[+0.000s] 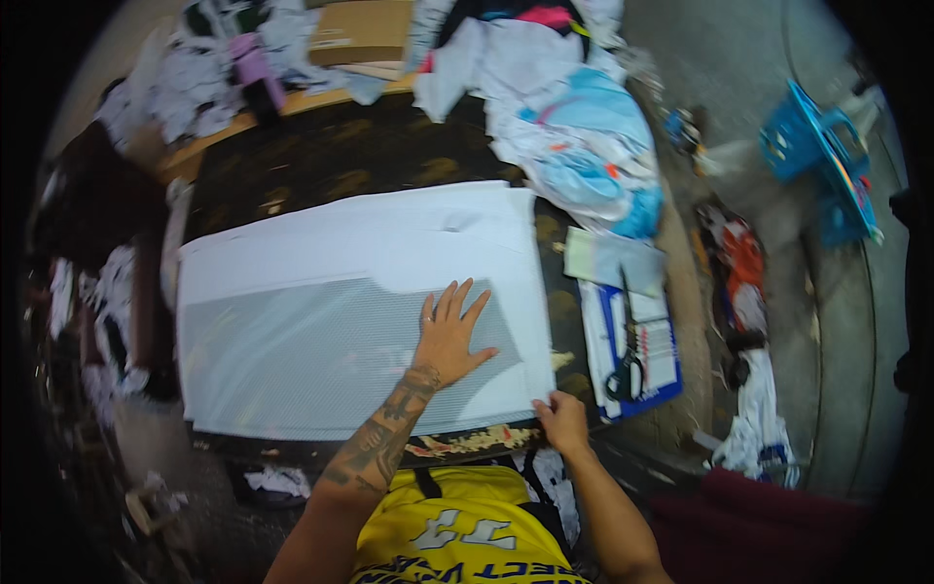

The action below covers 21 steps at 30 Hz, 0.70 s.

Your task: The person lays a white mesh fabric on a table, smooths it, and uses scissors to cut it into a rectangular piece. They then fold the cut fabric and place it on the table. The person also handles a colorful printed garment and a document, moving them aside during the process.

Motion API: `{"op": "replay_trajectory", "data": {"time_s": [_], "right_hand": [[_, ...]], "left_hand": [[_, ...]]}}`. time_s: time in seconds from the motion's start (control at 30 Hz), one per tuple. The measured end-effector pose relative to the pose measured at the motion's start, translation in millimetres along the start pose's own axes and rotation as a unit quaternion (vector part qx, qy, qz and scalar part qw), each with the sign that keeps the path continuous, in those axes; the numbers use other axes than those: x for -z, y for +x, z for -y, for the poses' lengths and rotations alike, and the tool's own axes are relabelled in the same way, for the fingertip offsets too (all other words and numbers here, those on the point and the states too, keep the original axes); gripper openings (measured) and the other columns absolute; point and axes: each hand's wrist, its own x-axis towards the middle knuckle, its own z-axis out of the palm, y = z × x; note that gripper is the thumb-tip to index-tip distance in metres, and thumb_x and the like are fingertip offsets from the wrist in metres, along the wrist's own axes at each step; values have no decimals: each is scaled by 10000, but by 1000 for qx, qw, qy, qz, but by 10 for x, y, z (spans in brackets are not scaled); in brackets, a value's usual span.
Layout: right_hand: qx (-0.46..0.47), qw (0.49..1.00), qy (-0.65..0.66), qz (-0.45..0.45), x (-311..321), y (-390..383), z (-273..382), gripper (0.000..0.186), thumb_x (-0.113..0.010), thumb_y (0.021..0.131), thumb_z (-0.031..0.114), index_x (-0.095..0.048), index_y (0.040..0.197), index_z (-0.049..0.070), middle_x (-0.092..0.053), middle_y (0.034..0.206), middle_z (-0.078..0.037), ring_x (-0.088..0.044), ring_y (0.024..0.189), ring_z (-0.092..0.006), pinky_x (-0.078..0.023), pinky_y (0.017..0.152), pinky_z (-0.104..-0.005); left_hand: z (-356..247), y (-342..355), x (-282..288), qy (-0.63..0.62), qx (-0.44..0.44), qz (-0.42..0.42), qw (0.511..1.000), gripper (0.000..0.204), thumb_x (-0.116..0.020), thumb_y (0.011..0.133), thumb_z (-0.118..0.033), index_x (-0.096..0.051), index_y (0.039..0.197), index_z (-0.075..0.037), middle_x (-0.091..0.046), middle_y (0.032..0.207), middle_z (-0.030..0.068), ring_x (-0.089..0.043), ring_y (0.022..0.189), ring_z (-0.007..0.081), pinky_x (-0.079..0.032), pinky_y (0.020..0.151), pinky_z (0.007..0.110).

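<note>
A wide stack of white sheets (292, 238) lies on a dark, worn table. Over its nearer part rests a grey piece with a fine dotted pattern (292, 341), its upper edge stepped and its right end slanted. My left hand (450, 336) presses flat on this grey piece near its right end, fingers spread. At the near right corner of the stack, my right hand (564, 420) pinches the edge of a white sheet between thumb and fingers; how many layers it grips is hidden.
To the right lie dark-handled scissors (628, 365) on a blue-and-white packet (662, 341). White and light-blue fabric (593, 146) is heaped at the far right corner. A cardboard piece (360, 31) sits at the back, a blue plastic basket (827, 156) on the floor. Scraps surround the table.
</note>
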Motion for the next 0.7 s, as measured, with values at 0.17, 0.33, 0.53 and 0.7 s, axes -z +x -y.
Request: {"op": "replay_trajectory", "data": {"time_s": [0.17, 0.33, 0.53, 0.7], "right_hand": [[63, 997, -34, -15, 22, 106, -186, 391, -829, 914, 292, -677, 802, -51, -646, 730, -255, -646, 672, -438, -485, 641, -510], [3, 1000, 16, 11, 78, 182, -202, 335, -870, 888, 147, -616, 757, -28, -612, 624, -98, -597, 563, -184, -445, 537, -394], [-32, 999, 18, -17, 93, 295, -271, 336, -844, 891, 64, -545, 739, 41, -597, 616, -66, -627, 504, -157, -485, 430, -326], [-15, 997, 67, -37, 217, 376, -365, 264, -841, 853, -25, -584, 831, 31, -647, 658, -78, -616, 490, -153, -476, 431, -299]], "left_hand": [[918, -1431, 262, 63, 211, -72, 973, 944, -630, 1040, -584, -241, 1735, -77, -126, 1795, 263, -97, 1656, 487, -98, 1301, 703], [2209, -3577, 756, 180, 437, -167, 865, 814, -617, 1052, -533, -369, 1703, -111, -250, 1776, 236, -228, 1628, 485, -176, 1281, 719], [3241, -4698, 1336, 192, 607, -378, 672, 534, -628, 1082, -379, -563, 1474, -21, -551, 1505, 237, -469, 1432, 460, -365, 1183, 606], [3689, -4760, 1422, 146, 551, -426, 703, 272, -719, 1019, -196, -642, 1213, -22, -652, 1112, 189, -623, 1108, 417, -489, 969, 509]]}}
